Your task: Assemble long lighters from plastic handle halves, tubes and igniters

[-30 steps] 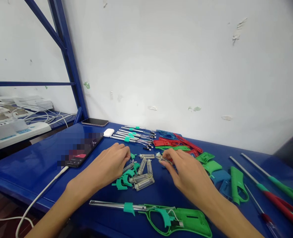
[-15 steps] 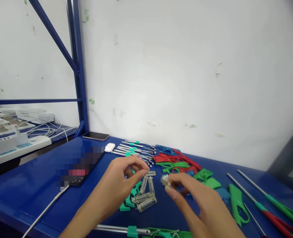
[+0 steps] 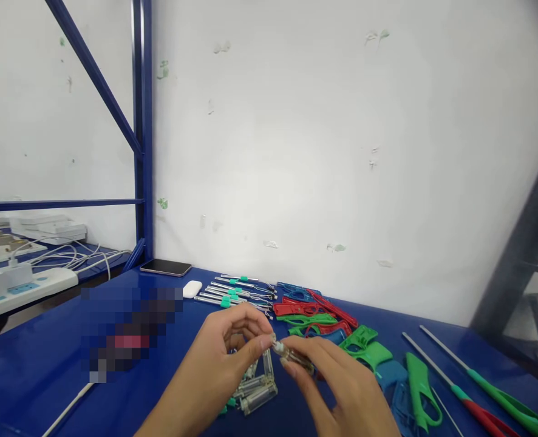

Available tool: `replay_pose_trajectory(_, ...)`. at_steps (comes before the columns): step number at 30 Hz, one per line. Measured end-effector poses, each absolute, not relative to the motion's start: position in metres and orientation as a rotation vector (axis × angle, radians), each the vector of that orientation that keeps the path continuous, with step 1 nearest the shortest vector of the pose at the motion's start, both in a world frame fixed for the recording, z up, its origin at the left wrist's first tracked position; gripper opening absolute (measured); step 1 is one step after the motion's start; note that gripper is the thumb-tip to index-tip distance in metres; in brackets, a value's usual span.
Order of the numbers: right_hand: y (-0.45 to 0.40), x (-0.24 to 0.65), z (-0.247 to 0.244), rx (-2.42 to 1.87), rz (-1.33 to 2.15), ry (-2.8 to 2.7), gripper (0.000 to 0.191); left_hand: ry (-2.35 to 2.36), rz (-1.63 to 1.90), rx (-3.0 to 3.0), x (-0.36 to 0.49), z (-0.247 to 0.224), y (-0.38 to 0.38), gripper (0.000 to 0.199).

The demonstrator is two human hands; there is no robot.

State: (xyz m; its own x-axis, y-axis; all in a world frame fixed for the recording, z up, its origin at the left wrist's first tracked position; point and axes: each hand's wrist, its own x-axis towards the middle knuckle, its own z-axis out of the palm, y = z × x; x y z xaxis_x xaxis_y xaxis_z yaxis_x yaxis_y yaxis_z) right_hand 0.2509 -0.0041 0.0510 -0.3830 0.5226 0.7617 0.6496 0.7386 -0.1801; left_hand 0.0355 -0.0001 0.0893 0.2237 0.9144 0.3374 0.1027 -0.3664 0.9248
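Between the thumb and fingers of my right hand (image 3: pixel 337 379) is a clear cartridge (image 3: pixel 299 358) with a pale tip pointing left. My left hand (image 3: pixel 232 364) pinches a tiny part (image 3: pixel 273 337) right beside that tip; its shape is too small to make out. Below and between the hands lie several more clear cartridges (image 3: pixel 258 397), partly covered by my left hand. Metal rods with teal clips (image 3: pixel 226 301) lie in a row behind my hands. Red, green and blue plastic handle shells (image 3: pixel 296 308) are heaped behind and right of my right hand.
On the blue table (image 3: pixel 36 358) are a black phone (image 3: pixel 166 267), a white case (image 3: pixel 192 289) and a blurred dark device with a cable. Two long-necked lighters (image 3: pixel 460 394) lie at the right. A power strip (image 3: pixel 36 291) and blue frame post (image 3: pixel 144 133) stand left.
My right hand has moved left with the cartridge, bringing its tip up against my left fingertips. The cartridge has turned lengthwise, and the whole view has shifted slightly.
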Motion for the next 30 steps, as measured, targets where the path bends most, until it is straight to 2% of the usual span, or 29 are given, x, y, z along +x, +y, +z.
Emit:
replay_pose_trajectory(16, -0.0027, 0.2568, 0.0489, -0.882, -0.318, -2.077, 0.02, 0.951, 1.271, 1.637, 0.0334, 0.0827, 0.0024, 0.047)
replay_pose_trajectory(30, 0.0031, 0.2575, 0.0477, -0.82, -0.35, -2.101, 0.023, 0.926, 1.238, 1.674, 0.0335, 0.0836, -0.0013, 0.046)
